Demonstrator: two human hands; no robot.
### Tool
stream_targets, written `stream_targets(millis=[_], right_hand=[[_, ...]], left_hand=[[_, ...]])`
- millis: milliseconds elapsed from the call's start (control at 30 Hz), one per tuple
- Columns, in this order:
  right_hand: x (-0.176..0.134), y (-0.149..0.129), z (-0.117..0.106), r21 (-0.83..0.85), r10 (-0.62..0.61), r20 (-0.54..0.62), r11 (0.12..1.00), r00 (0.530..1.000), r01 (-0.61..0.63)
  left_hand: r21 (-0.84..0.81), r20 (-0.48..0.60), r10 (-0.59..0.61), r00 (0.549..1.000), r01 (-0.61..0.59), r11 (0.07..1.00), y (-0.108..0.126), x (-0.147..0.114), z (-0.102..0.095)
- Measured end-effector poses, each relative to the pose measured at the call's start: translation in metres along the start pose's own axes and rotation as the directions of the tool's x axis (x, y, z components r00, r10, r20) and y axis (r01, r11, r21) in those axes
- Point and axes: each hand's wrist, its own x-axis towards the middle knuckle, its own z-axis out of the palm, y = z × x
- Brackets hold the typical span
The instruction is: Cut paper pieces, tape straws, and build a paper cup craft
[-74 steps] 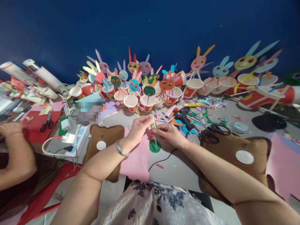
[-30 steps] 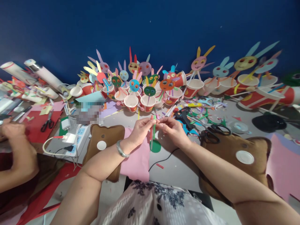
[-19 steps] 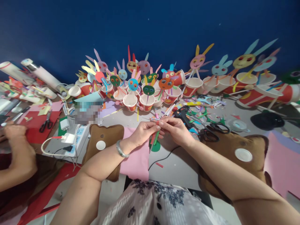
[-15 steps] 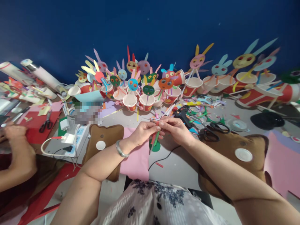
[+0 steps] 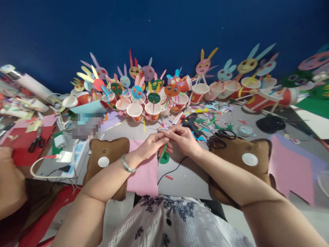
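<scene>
My left hand (image 5: 153,143), with a bangle at the wrist, is closed, and a green paper strip (image 5: 162,150) hangs below its fingers. My right hand (image 5: 184,140) is closed in a pinch, its fingertips meeting those of my left. What lies between the fingertips is too small and covered to make out. Under my hands a green paper disc (image 5: 165,158) lies on the table, partly hidden. Nearer to me is a small red strip (image 5: 169,177). Pink paper (image 5: 144,175) lies under my left wrist.
Several paper cups (image 5: 135,111) with paper rabbit heads line the blue wall. A black glue gun (image 5: 191,124), scissors (image 5: 223,137) and paper scraps lie beyond my right hand. Brown cushions (image 5: 110,147) flank my forearms. A power strip (image 5: 77,154) and another person's arm (image 5: 11,181) are at left.
The view has turned to the right, so the things on the table appear farther left. My hands remain together, and the red strip seen between them earlier is now mostly hidden.
</scene>
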Motion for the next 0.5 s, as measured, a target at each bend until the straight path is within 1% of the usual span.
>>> stream_targets(millis=[133, 267, 400, 500], right_hand=[[-0.002, -0.004, 0.002, -0.042, -0.004, -0.074, 0.999, 0.997, 0.001], [0.002, -0.006, 0.004, -0.057, -0.045, -0.141, 0.998, 0.989, 0.037], [0.009, -0.002, 0.004, -0.02, -0.017, -0.165, 1.0, 0.986, 0.014], [0.013, 0.002, 0.006, -0.055, -0.019, -0.169, 0.998, 0.985, 0.01]], left_hand=[[-0.042, 0.076, -0.03, 0.997, 0.033, 0.999, -0.003, -0.001, 0.002], [-0.033, 0.099, -0.026, 0.995, 0.03, 0.999, -0.006, -0.002, 0.001], [0.002, 0.041, -0.018, 0.999, 0.018, 1.0, -0.003, -0.002, 0.003], [0.002, 0.011, -0.007, 1.0, 0.007, 1.0, -0.001, -0.002, 0.004]])
